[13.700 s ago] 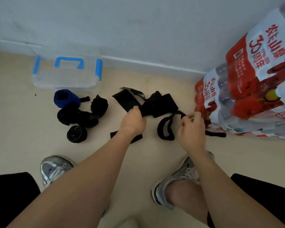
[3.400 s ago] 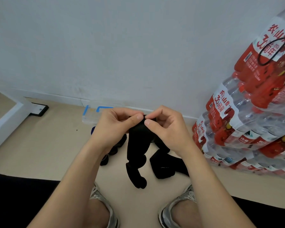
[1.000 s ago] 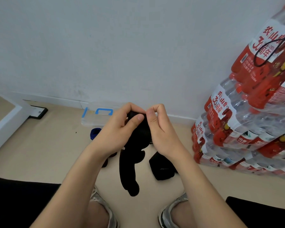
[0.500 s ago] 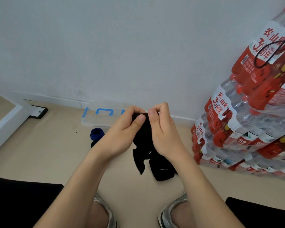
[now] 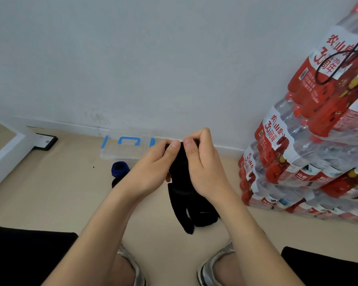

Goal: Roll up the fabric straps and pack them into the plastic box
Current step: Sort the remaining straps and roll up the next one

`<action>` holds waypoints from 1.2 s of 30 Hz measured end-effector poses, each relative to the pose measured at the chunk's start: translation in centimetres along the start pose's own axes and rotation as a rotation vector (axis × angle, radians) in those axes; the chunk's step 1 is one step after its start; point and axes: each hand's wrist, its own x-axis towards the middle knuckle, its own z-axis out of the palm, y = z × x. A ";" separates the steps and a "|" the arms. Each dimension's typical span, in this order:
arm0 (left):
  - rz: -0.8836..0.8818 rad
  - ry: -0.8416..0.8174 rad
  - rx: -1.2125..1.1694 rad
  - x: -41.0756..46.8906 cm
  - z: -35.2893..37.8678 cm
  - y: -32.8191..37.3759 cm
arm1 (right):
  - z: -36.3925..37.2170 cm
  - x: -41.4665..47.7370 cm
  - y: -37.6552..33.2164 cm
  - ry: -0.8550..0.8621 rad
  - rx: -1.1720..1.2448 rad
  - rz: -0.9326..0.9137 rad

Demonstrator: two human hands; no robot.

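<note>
Head view, looking down at beige floor. Left hand and right hand raised together, both grips pinched shut on top of black strap, tail dangling to just above floor. Behind hands, partly hidden: clear box with blue handle against wall; blue roll in front of it. Stacked water packs at right. Shoes below. Compared with half a second ago, tail hanging lower, hands barely shifted.
</note>
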 end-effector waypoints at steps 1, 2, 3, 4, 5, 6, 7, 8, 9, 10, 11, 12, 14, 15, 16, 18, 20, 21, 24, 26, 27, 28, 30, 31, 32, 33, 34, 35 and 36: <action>0.010 0.003 0.010 0.0 -0.2 -0.1 | 0.2 -0.1 -0.1 -0.003 0.004 -0.019; 0.019 0.002 -0.003 0.0 -0.3 -0.2 | 0.4 -0.1 -0.1 -0.005 0.024 -0.011; 0.033 -0.012 -0.027 0.0 -0.5 -0.2 | 0.6 -0.1 -0.1 -0.005 0.065 0.022; 0.055 -0.034 -0.052 -0.1 -0.7 -0.2 | 0.7 0.0 -0.2 -0.005 0.113 0.072; 0.082 -0.051 -0.070 -0.1 -0.9 -0.2 | 0.8 0.1 -0.1 -0.012 0.143 0.126; 0.110 -0.060 -0.087 -0.1 -1.0 -0.2 | 0.7 0.2 0.1 -0.024 0.141 0.168; 0.133 -0.062 -0.104 -0.1 -1.1 -0.2 | 0.6 0.4 0.3 -0.037 0.116 0.186; 0.143 -0.060 -0.117 -0.1 -1.1 -0.2 | 0.5 0.4 0.5 -0.043 0.093 0.178; 0.137 -0.056 -0.120 -0.1 -1.1 -0.3 | 0.4 0.4 0.6 -0.044 0.082 0.156; 0.117 -0.048 -0.111 -0.1 -1.1 -0.3 | 0.3 0.4 0.7 -0.045 0.083 0.132; 0.093 -0.039 -0.093 0.0 -1.1 -0.4 | 0.2 0.4 0.7 -0.046 0.091 0.109; 0.076 -0.026 -0.073 0.0 -1.1 -0.5 | 0.2 0.3 0.7 -0.050 0.100 0.090; 0.070 0.018 -0.046 0.2 -1.2 -0.4 | 0.4 0.1 0.5 -0.070 0.151 0.078; 0.079 0.057 -0.041 0.3 -1.3 -0.4 | 0.5 0.1 0.4 -0.082 0.216 0.081; 0.083 0.097 -0.041 0.4 -1.3 -0.4 | 0.5 -0.1 0.3 -0.099 0.299 0.084; 0.062 0.157 -0.073 0.5 -1.3 -0.3 | 0.1 -0.2 0.2 -0.132 0.374 0.050; 0.028 0.185 -0.136 0.4 -1.4 -0.3 | -0.3 -0.2 0.2 -0.170 0.255 -0.041; 0.013 0.198 -0.155 0.4 -1.4 -0.2 | -0.5 -0.2 0.3 -0.177 0.174 -0.078; -0.015 0.204 -0.154 0.4 -1.6 0.0 | -0.4 0.1 0.5 -0.120 0.072 -0.115; -0.016 0.169 -0.163 0.3 -1.7 0.1 | -0.4 0.2 0.4 -0.093 0.089 -0.110; -0.020 0.154 -0.171 0.2 -1.8 0.2 | -0.5 0.3 0.4 -0.092 0.092 -0.100; -0.026 0.139 -0.180 0.1 -1.8 0.3 | -0.6 0.4 0.4 -0.097 0.089 -0.079; -0.043 0.100 -0.198 -0.1 -1.8 0.6 | -0.7 0.4 0.4 -0.087 0.090 0.020; -0.056 0.082 -0.207 -0.2 -1.7 0.8 | -0.6 0.4 0.4 -0.075 0.090 0.087; -0.071 0.069 -0.216 -0.3 -1.7 1.0 | -0.5 0.5 0.5 -0.058 0.072 0.148; -0.086 0.059 -0.222 -0.3 -1.6 1.2 | -0.3 0.5 0.6 -0.036 0.041 0.198; -0.098 0.050 -0.223 -0.4 -1.5 1.3 | -0.2 0.6 0.8 -0.015 0.009 0.243; -0.107 0.042 -0.220 -0.5 -1.4 1.4 | -0.2 0.6 0.9 -0.004 0.005 0.294; -0.113 0.035 -0.217 -0.5 -1.3 1.5 | -0.2 0.7 0.9 -0.013 0.044 0.356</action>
